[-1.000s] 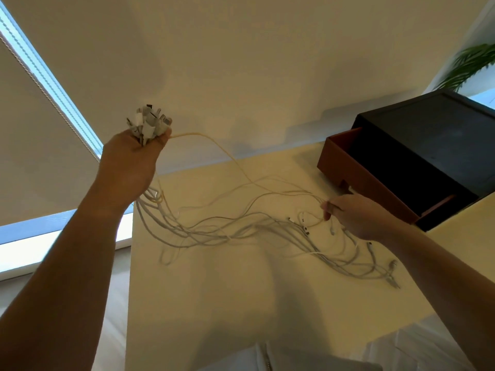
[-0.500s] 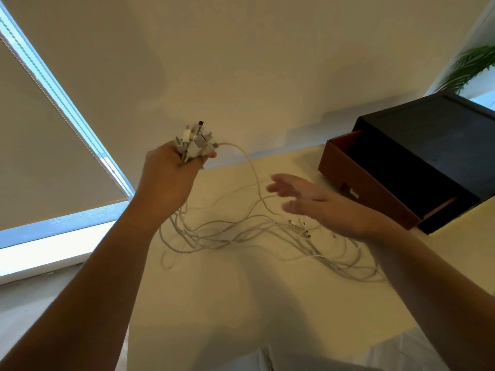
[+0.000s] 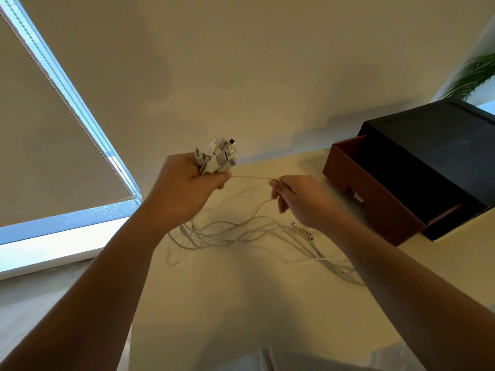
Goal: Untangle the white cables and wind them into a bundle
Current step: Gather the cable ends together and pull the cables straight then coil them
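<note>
Now plugs (image 3: pixel 218 156) are clenched in the left hand (image 3: pixel 184 188), while one cable (image 3: pixel 251 178) is pinched by the right hand (image 3: pixel 302 199), above the table (image 3: pixel 214 303).

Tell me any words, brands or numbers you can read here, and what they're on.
No text can be read.
Plugs in the left hand: no legible marking.
White patch on the brown drawer: too small to read.
</note>
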`<state>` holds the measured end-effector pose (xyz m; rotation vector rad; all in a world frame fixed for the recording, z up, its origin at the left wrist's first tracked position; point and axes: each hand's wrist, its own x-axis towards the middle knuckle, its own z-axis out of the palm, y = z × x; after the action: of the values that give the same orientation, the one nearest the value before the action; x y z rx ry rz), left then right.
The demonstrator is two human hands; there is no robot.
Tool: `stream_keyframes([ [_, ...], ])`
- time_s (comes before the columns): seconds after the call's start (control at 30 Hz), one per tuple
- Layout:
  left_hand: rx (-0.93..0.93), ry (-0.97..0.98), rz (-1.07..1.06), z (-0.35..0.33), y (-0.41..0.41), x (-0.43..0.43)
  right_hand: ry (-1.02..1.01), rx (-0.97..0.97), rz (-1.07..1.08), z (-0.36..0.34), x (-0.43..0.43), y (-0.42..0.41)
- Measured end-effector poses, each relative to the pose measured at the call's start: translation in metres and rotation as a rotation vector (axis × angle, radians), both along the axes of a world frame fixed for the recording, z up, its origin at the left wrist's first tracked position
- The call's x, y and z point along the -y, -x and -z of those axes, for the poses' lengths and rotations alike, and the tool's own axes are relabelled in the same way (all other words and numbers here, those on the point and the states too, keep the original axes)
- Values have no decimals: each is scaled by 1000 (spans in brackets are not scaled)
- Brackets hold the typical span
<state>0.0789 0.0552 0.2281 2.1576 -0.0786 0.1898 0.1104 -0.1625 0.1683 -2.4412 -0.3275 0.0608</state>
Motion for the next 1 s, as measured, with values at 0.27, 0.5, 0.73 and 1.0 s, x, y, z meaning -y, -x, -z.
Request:
stream_keyframes([
  [0.27,-20,1,14,4,2,-1,-176,-202,81,24,16,-20],
  [0.5,-21,4,0,2,2,-4,-203,-335,33,30,18,-26],
  [0.73,29,15,-97,-5,-3,-19,-406,-421,-192,21,42,-13],
  [1.0,44,27,-66,-7,-8,-6,-251,-498,-219,14,43,-7],
])
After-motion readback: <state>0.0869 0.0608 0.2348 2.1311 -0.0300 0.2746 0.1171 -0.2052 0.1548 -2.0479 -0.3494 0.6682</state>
